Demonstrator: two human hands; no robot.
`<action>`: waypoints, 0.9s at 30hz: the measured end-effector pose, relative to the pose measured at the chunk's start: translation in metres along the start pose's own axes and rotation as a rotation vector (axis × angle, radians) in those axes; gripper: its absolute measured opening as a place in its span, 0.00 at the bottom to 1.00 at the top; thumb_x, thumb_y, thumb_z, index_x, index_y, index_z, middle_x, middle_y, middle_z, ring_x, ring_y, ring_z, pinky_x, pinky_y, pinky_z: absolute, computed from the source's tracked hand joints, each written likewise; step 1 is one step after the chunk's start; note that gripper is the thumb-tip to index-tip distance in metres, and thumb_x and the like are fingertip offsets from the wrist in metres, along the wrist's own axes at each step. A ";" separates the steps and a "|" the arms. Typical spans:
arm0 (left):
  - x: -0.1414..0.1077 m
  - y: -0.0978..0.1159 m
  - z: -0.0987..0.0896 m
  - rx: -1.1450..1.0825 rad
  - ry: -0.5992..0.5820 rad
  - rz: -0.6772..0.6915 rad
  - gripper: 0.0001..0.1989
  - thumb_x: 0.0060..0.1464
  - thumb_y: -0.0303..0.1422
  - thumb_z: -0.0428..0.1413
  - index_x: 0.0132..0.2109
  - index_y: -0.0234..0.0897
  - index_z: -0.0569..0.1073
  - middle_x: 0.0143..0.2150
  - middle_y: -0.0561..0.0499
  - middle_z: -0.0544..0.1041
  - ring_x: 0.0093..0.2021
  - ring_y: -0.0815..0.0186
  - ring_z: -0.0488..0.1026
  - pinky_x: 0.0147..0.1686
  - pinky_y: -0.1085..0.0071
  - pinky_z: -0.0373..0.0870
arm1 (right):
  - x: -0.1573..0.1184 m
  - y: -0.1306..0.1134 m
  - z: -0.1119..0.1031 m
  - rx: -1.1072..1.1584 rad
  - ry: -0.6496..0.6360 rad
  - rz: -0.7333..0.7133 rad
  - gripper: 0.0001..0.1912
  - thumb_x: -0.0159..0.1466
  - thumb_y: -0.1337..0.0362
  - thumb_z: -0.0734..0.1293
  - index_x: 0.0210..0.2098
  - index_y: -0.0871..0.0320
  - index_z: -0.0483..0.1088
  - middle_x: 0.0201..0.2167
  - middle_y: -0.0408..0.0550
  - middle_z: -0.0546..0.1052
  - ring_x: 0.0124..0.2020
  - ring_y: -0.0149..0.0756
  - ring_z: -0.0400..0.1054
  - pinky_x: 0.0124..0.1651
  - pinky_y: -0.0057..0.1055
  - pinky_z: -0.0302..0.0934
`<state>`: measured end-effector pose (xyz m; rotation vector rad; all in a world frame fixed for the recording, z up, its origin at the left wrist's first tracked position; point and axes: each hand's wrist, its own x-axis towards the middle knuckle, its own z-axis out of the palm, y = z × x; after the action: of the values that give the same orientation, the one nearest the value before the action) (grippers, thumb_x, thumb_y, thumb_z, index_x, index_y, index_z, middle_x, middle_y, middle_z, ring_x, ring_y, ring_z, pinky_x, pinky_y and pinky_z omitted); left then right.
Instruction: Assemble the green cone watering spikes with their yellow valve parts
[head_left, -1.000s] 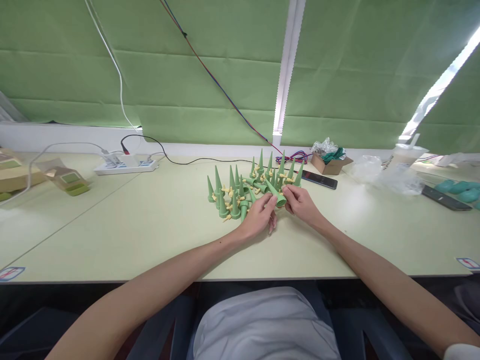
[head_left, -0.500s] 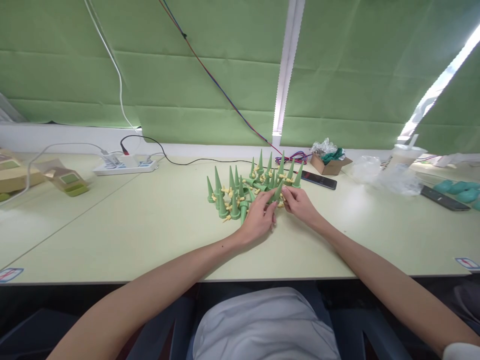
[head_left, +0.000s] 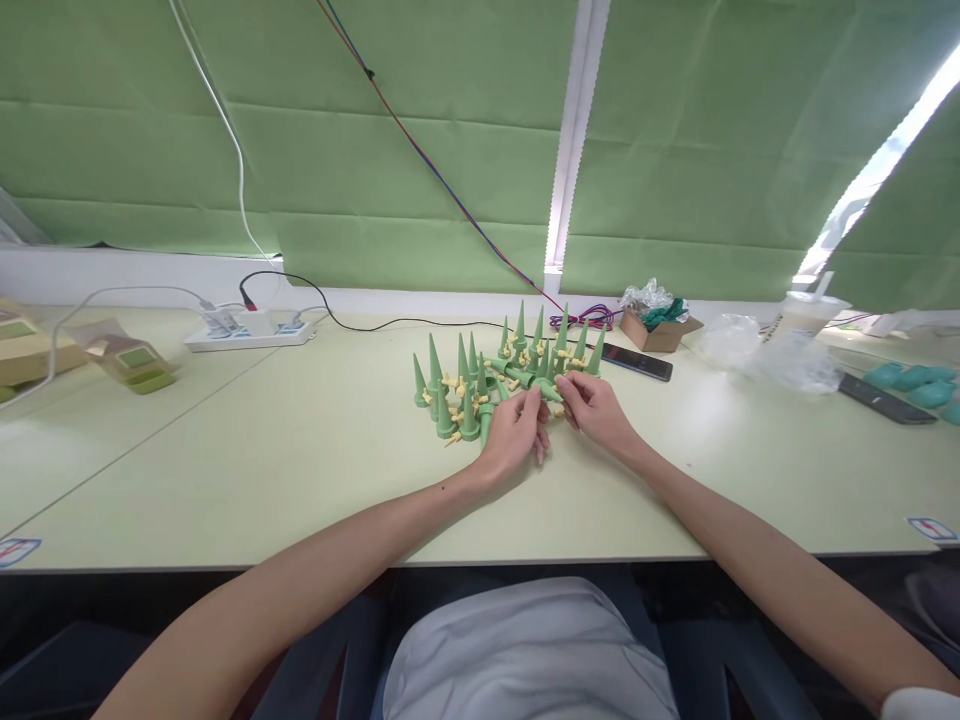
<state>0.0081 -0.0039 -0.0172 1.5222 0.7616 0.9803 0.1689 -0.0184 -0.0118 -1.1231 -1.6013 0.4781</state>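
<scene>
The held green cone (head_left: 549, 391) is hard to make out: the fingers cover its ends in part, it is strongly foreshortened, and I cannot tell which way its tip points. What shows of it is plain, smooth, light green and tilted, not upright. It lies between the 2 hands, over the near right side of a group of similar cones. The left hand (head_left: 517, 432) is closed on it from the left, with thumb and finger. The right hand (head_left: 598, 409) has its fingertips drawn together at the right end of the cone; whether they grip it, or some small piece, I cannot tell.

To the left and on the far side, many standing cones (head_left: 469, 415) crowd together, with small yellow pieces (head_left: 452, 439) among them. Some cones lie on their side, and the left hand partly hides the near ones.

Farther right on the pale table (head_left: 300, 470) are a dark phone (head_left: 637, 362), a small cardboard box (head_left: 667, 337) and a cup (head_left: 802, 312), its lower part blurred behind a clear plastic bag (head_left: 799, 365). At the far left is a white power strip (head_left: 251, 339); an opened carton (head_left: 127, 357) is nearer to the left edge.
</scene>
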 end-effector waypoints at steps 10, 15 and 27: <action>-0.002 0.006 -0.002 -0.067 -0.082 -0.045 0.26 0.60 0.55 0.49 0.29 0.36 0.66 0.18 0.53 0.68 0.14 0.70 0.67 0.13 0.74 0.62 | -0.003 -0.002 -0.002 -0.051 -0.062 -0.007 0.22 0.70 0.49 0.59 0.24 0.55 0.59 0.16 0.38 0.62 0.19 0.30 0.55 0.25 0.30 0.52; -0.005 0.007 -0.002 0.072 -0.099 0.005 0.23 0.60 0.53 0.52 0.32 0.36 0.66 0.17 0.54 0.69 0.13 0.71 0.66 0.16 0.74 0.63 | -0.002 0.002 -0.002 -0.104 -0.059 0.011 0.25 0.70 0.47 0.57 0.22 0.54 0.56 0.14 0.38 0.61 0.18 0.30 0.55 0.26 0.30 0.53; -0.006 0.002 -0.002 0.194 -0.055 0.076 0.17 0.60 0.49 0.53 0.36 0.39 0.65 0.18 0.56 0.70 0.14 0.69 0.65 0.16 0.72 0.63 | 0.000 0.018 0.003 0.105 -0.133 0.155 0.27 0.68 0.41 0.57 0.23 0.54 0.53 0.15 0.36 0.55 0.14 0.27 0.52 0.18 0.29 0.48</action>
<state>0.0031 -0.0084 -0.0163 1.7500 0.7822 0.9382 0.1736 -0.0091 -0.0269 -1.1602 -1.5898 0.7436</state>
